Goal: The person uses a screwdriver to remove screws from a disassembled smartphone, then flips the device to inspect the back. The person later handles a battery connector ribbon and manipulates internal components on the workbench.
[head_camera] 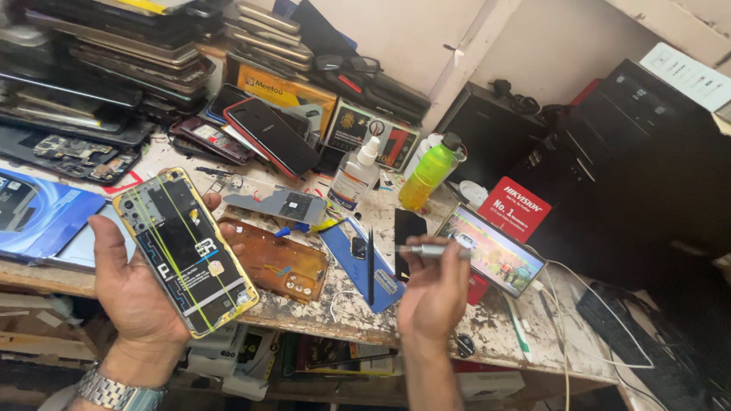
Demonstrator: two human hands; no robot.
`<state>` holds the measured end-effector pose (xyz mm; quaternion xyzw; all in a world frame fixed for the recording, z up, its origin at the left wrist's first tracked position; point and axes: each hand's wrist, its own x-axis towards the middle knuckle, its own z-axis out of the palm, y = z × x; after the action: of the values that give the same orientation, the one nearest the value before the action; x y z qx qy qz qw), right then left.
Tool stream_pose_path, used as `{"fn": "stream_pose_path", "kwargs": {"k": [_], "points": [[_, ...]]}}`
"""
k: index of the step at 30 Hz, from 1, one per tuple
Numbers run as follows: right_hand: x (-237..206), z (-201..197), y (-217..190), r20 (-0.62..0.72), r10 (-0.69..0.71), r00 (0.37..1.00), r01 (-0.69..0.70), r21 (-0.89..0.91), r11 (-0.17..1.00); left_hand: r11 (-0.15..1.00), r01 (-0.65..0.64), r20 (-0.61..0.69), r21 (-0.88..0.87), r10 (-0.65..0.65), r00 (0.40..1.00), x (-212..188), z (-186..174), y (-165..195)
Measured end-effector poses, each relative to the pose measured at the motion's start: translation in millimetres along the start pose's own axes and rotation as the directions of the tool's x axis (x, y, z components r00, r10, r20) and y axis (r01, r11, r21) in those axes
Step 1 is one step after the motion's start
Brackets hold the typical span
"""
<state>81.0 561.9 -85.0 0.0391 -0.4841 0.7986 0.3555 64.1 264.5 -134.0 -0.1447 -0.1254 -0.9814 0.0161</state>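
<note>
Yellow-framed opened phone (185, 252) lies back-up in my left hand (145, 293), fingers curled round its edges, raised over the counter (335, 308) edge. My right hand (432, 289) has its fingers closed on a silver screwdriver (430, 250) and black tweezers (371, 266), above a blue back cover (358, 262).

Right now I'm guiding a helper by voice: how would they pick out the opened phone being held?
Start at the worn workbench and look to its front left edge, where the left hand is raised palm up. The opened phone lies in that palm, back cover off. Unlike the brown back cover beside it, it has a yellow rim and exposed black insides.
</note>
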Motion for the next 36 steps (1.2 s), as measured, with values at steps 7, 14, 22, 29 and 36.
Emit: {"fn": "stream_pose_path", "kwargs": {"k": [7, 14, 22, 29, 36], "points": [[0.9, 52.3, -11.9, 0.312, 0.319, 0.895, 0.156, -0.888, 0.432, 0.991, 0.006, -0.100, 0.137, 0.008, 0.995, 4.3, -9.8, 33.9], [-41.1, 94.3, -7.5, 0.179, 0.432, 0.884, 0.255, -0.959, -0.123, 0.996, -0.003, -0.020, 0.085, 0.005, 1.000, 6.0, -22.4, 63.2], [-57.3, 98.3, 17.3, 0.216, 0.364, 0.906, 0.295, -0.939, -0.178, 0.993, 0.091, 0.092, 0.073, -0.097, 0.991, 3.0, -28.8, 78.5], [-59.2, 101.2, 29.6, 0.292, 0.353, 0.889, 0.365, -0.917, -0.161, 0.983, 0.081, 0.124, 0.165, -0.102, 0.987, -0.7, -18.7, 85.7], [-38.8, 89.9, 28.0, 0.317, 0.252, 0.915, 0.342, -0.938, -0.061, 0.977, 0.097, 0.106, 0.191, -0.119, 0.987, -0.8, -21.3, 84.8]]}}
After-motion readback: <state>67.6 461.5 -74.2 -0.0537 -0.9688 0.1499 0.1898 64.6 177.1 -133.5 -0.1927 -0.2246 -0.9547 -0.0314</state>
